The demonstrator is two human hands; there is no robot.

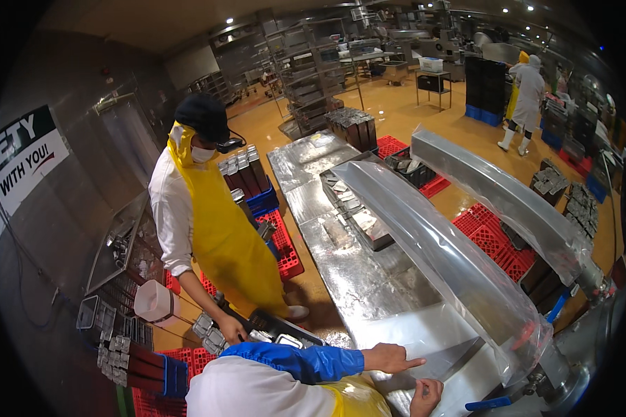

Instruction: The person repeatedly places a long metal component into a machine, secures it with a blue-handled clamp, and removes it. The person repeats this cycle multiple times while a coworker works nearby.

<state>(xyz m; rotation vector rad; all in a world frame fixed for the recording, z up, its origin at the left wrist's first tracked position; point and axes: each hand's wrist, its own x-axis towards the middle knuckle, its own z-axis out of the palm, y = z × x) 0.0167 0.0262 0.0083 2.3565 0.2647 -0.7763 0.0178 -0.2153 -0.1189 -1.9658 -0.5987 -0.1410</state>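
We have a single view, from a wide fisheye camera worn on the person's head, looking down and forward over the steel table (341, 271) from close above its near end. Our own left hand (389, 358) and right hand (426, 396) enter at the lower edge, very near the lens. Straight edges bow toward the dark rim, and the factory floor (396, 111) recedes far behind.

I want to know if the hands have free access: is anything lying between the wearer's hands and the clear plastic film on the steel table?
Nothing visible. The left hand already rests on the clear plastic film, forefinger pointing, and the right hand touches its near edge on the steel table.
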